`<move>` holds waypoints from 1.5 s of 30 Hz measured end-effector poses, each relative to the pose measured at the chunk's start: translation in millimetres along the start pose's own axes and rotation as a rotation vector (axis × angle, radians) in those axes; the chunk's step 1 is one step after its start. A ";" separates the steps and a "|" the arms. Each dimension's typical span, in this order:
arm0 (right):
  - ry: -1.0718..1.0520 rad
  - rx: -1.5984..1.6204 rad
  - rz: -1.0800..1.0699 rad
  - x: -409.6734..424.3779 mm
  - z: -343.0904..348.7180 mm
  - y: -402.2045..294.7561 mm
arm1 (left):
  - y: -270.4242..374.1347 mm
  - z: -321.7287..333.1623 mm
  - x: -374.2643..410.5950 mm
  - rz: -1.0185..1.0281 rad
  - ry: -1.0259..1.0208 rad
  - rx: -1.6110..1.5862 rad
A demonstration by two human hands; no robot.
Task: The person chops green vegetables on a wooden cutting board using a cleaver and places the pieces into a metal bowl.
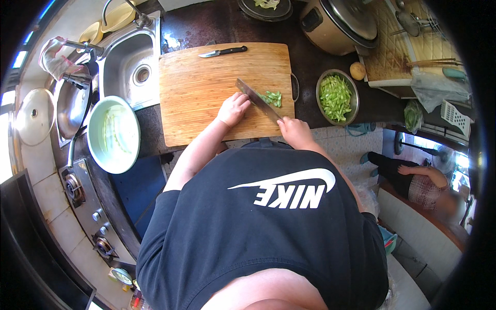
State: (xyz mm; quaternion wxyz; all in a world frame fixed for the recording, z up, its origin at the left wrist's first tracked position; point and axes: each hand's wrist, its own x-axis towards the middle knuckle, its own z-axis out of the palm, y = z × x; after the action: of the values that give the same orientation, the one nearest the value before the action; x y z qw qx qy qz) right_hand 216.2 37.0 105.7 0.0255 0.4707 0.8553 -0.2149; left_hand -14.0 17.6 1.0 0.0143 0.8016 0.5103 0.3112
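Note:
On a wooden cutting board (201, 97), my right hand (296, 131) grips the handle of a cleaver (260, 101), whose blade slants up to the left. Bent fingers of my left hand (233, 109) rest against the blade's left side; whether they hold a piece of vegetable is hidden. Sliced green vegetable (274, 98) lies just right of the blade. A paring knife (223, 52) with a black handle lies near the board's far edge. To the right of the board, a steel bowl (318, 97) holds many cut green pieces.
Left of the board are a steel sink (130, 62) and a pale green basin (95, 135) with water and green strips. A gas stove (87, 193) is at the lower left. A rice cooker (325, 33) and a potato (357, 71) are at right. Another person (422, 182) is far right.

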 end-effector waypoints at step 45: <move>0.006 0.044 -0.033 37.8 13.7 -3.8 | 7.3 -3.2 2.9 -0.046 -0.074 0.036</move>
State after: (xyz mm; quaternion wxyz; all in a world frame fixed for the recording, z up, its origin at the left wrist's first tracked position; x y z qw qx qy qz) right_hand 189.9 60.0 85.3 0.0091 0.4577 0.8580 -0.2329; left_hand -8.9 15.6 7.5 0.0255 0.8009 0.5331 0.2716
